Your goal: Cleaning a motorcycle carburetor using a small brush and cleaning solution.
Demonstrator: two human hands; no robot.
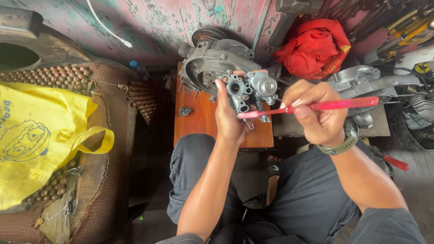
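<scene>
A big yellow bag lies on a seat with wooden beads, a grey engine case sits on a small wooden table, and a red cloth is bunched behind it. The left hand is closed tight around a small metal carburetor, held up in the air over the table. It looks hard, a bit heavy and maybe oily, so its thick middle is the best place to grip, while the right hand pinches a light pink toothbrush against it.

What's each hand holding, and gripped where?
Left hand: small grey metal carburettor, gripped around its body. Right hand: pink plastic toothbrush, pinched mid-handle.
</scene>
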